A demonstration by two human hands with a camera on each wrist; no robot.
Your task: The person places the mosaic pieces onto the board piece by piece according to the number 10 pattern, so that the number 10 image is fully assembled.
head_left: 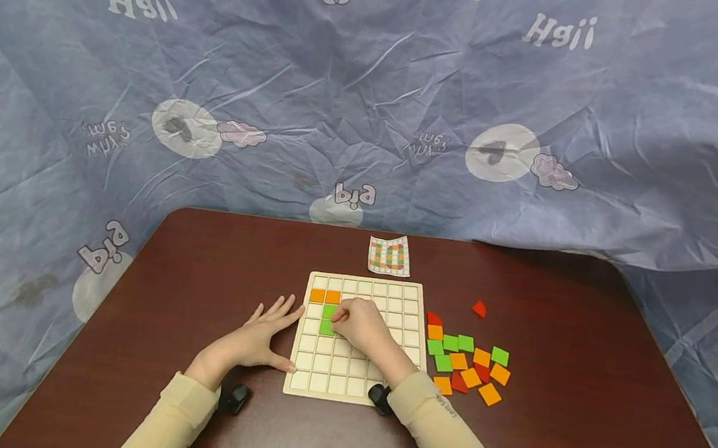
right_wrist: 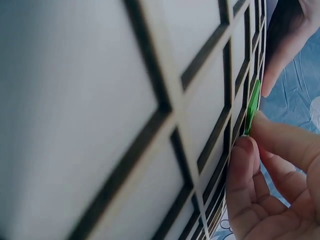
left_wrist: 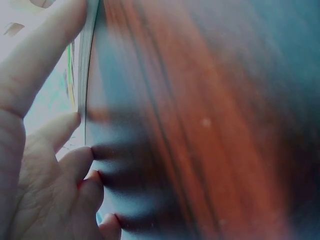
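Note:
My right hand (head_left: 362, 323) is over the wooden grid board (head_left: 318, 382), thumb and fingertips pinching a green square tile (right_wrist: 253, 107) at the board's surface. In the head view a lower green tile (head_left: 326, 327) lies by those fingertips, and an upper green tile (head_left: 328, 312) sits just above it in the same column. Two orange tiles (head_left: 324, 296) fill neighbouring cells near the board's upper left. With fingers spread, my left hand (head_left: 253, 340) rests at the board's left edge; its thumb and index fingertip touch that edge.
Loose green, orange and red tiles (head_left: 459, 362) are scattered right of the board. One red piece (head_left: 479, 309) lies apart from them. Behind the board is a paper pattern card (head_left: 389, 256). All are on a dark brown table (head_left: 577, 389), with a printed curtain (head_left: 370, 110) behind.

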